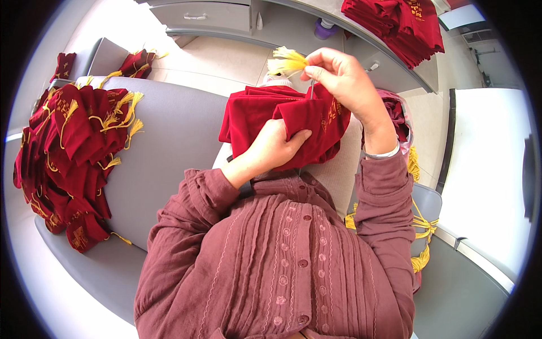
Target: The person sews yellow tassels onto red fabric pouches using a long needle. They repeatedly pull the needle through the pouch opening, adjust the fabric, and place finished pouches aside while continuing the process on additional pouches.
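Observation:
Red velvet-like cloth pouches (254, 110) with gold printing lie stacked across my lap. My left hand (273, 146) grips the near edge of the top pouch, its thumb over the cloth. Above the far edge, my right hand (334, 76) pinches a yellow tassel (288, 62) between thumb and fingers. A thin metal rod or needle (312, 90) runs down from the right fingertips to the cloth; whether it enters the fabric I cannot tell.
Many red pouches with yellow tassels (76, 127) are heaped on the grey padded seat (165, 106) at left. More red pouches (398, 25) are piled on the grey desk at upper right. Yellow cord bundles (421, 258) hang at right, near a plastic bag (408, 123).

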`<control>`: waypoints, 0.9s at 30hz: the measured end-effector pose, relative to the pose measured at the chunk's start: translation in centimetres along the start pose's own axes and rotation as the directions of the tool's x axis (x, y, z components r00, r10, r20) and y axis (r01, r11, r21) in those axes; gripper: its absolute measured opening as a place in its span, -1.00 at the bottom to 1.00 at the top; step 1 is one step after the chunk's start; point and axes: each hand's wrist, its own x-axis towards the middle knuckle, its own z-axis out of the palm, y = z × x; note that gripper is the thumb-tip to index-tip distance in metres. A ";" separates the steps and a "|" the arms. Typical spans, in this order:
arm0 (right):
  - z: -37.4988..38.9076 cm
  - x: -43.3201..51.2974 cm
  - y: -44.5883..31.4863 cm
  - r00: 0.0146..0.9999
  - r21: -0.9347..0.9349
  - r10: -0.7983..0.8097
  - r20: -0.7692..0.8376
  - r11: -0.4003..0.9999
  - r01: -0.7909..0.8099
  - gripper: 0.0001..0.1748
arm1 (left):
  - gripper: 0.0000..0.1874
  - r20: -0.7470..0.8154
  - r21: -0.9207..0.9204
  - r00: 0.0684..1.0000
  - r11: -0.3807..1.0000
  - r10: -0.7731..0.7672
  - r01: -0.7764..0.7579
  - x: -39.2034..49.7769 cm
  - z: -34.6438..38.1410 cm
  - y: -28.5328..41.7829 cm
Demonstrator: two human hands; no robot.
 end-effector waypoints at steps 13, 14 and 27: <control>0.4 -5.4 0.3 0.792 -0.595 -0.470 -0.390 0.785 0.172 -0.84 | -0.68 -0.080 -0.403 0.994 0.915 -0.072 0.034 1.0 -0.9 0.3; 1.0 -6.8 0.6 0.814 -0.541 -0.411 -0.410 0.828 0.146 -0.84 | -0.68 -0.089 -0.454 0.991 0.890 -0.098 0.047 1.1 -1.0 0.5; 7.7 -12.8 4.4 0.881 -0.740 -0.340 -0.328 0.672 -0.016 -0.78 | -0.72 -0.229 -0.458 0.967 0.889 -0.115 -0.003 2.2 -1.1 1.1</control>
